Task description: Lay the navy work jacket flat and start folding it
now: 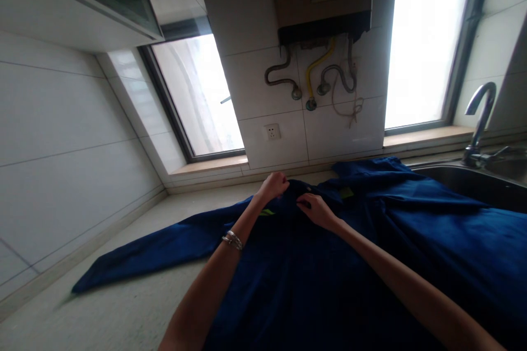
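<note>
A dark blue long-sleeved jacket (296,269) lies spread over the countertop, its collar end toward the wall. One sleeve stretches out to the left; the other side reaches right, up to the sink. My left hand (273,186), with bracelets on its wrist, is closed on the fabric at the left of the collar. Close by on the right, my right hand (316,209) pinches the jacket near the collar opening. Small yellow-green patches show on the chest beside both hands. The fingertips are dim, so the exact edge they grip is hard to make out.
A metal sink (444,181) with a curved faucet (480,115) is at the right. The pale countertop (135,296) runs along a tiled wall with a socket (272,131). Above hang a water heater (325,0) and its hoses, between two windows. A cabinet (82,5) overhangs the upper left.
</note>
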Demonstrator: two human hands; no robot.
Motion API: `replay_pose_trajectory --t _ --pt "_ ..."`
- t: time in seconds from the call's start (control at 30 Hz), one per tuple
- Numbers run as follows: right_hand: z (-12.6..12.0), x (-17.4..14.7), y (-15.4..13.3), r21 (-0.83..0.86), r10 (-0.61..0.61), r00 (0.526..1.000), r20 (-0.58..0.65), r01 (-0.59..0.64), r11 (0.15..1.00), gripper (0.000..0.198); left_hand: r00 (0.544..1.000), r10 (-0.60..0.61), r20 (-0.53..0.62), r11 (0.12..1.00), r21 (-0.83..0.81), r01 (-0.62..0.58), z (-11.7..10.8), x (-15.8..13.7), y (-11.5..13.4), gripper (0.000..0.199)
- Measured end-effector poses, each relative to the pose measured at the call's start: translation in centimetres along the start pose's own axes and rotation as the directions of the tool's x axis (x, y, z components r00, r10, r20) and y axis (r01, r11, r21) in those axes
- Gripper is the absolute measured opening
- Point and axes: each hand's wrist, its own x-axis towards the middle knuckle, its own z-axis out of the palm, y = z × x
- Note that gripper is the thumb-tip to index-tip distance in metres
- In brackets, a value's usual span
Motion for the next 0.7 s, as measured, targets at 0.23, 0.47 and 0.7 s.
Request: replay_pose_trajectory --t 0.23,0.47,0.7 --pt "0.4 -0.6 -0.7 0.053 -0.061 0.997 0.051 0.059 0.997 0.011 0.992 0.012 -0.128 0.999 -0.035 -0.016 -2.7 0.5 -0.5 0.028" --pt "-4.0 0.3 -1.2 -0.371 0.115 0.990 0.077 -0.078 0.926 0.014 0.980 -0.078 0.186 0.981 0.190 0.042 1.0 -2.2 1.4 0.022" --pt "-6.7 -0.5 2.0 -0.725 0.350 0.935 0.061 -0.200 0.660 0.033 0.970 -0.160 0.183 0.981 0.141 0.135 -0.6 0.0 -1.2 0.028"
